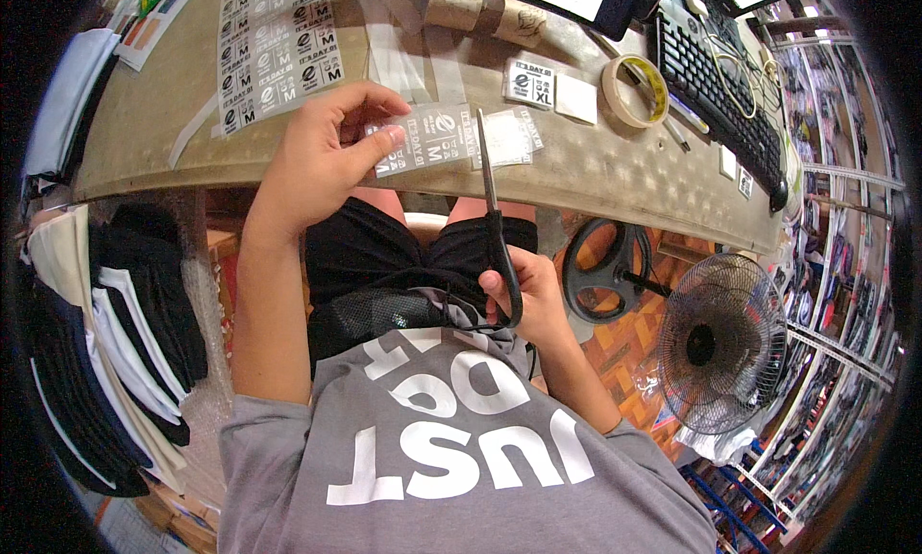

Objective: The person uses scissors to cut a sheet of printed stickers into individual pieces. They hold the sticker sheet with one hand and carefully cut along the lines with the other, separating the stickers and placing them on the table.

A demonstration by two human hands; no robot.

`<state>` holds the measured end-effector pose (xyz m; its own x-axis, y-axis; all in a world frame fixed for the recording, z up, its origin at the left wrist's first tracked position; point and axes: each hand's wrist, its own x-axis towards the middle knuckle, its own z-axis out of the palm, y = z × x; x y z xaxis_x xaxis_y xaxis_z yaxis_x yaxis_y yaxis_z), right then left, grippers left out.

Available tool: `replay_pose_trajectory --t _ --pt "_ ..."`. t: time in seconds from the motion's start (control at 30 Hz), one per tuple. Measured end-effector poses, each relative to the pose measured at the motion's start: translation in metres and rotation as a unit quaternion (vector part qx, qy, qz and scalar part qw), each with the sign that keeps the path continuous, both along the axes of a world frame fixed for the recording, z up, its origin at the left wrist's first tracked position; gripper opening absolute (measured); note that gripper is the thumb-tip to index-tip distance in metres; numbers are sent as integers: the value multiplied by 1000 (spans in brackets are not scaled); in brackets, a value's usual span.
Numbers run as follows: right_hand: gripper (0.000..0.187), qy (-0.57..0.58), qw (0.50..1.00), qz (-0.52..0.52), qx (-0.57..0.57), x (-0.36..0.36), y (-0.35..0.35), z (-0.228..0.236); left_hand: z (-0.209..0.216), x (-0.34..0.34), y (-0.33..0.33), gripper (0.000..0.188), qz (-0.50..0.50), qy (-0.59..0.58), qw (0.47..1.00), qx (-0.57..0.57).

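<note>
The step in hand appears to be cutting single labels from a strip: the left hand pinches the left end of a narrow, see-through film strip with white printing between thumb and bent forefinger, and the right hand grips a pair of long scissors with black handles and slim metal blades, its thumb at the handle. The hands are apart, the left one above the worktop's near edge, the right one lower, in front of that edge. The strip is held out just inside the near edge of the tan, scuffed worktop, and the blades cross it close to its right end; whether they are parted, or already biting into the film, cannot be told from this view. A broad sheet of white-printed labels lies toward the worktop's far left corner, and a small white label with black print lies farther in from the near edge, beyond the strip. As I judge it, the next move calls for keeping the film taut and flat, lining the blades up with the gap between two prints, and closing them straight across.
</note>
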<state>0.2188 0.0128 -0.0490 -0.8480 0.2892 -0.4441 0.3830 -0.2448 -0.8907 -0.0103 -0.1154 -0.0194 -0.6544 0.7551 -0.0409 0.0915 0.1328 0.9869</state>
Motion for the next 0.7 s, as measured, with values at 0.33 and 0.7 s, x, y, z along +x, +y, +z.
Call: replay_pose_trajectory --t 0.33,0.7 --pt "53 47 997 59 -28 5 -6 2 -5 1 3 17 37 -27 999 0" --pt "40 20 997 59 -45 -22 -13 1 -3 7 7 10 46 1 999 22"
